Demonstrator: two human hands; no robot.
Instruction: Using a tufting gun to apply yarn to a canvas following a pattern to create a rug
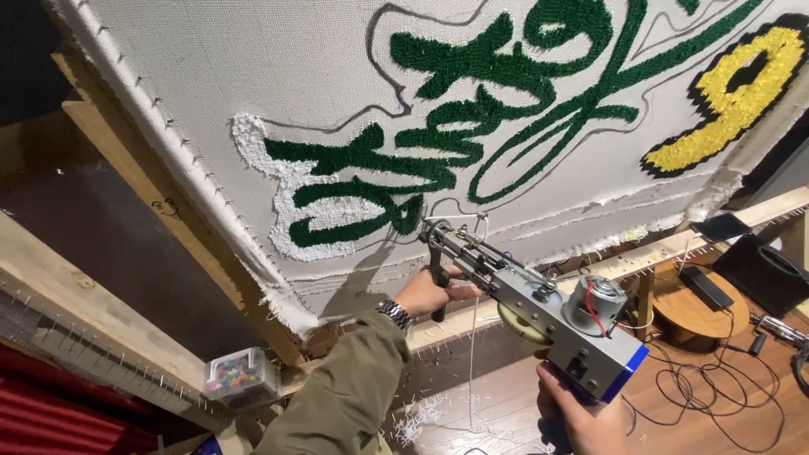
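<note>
A grey metal tufting gun (pixel 539 307) with a small motor on top points its needle tip at the stretched grey backing cloth (pixel 211 76), just below the green and white tufted shapes (pixel 362 181). My left hand (pixel 431 291), in an olive sleeve with a wristwatch, grips the gun's black front handle. My right hand (pixel 586 417) holds the rear grip under the blue-edged body. A thin white yarn (pixel 472 354) hangs down from the gun.
The cloth is pinned on a wooden frame (pixel 152 194) with nail strips. A yellow tufted shape (pixel 733 93) sits upper right. A clear box of coloured bits (pixel 240 375) rests lower left. Cables and a round wooden stool (pixel 691 307) lie on the floor at right.
</note>
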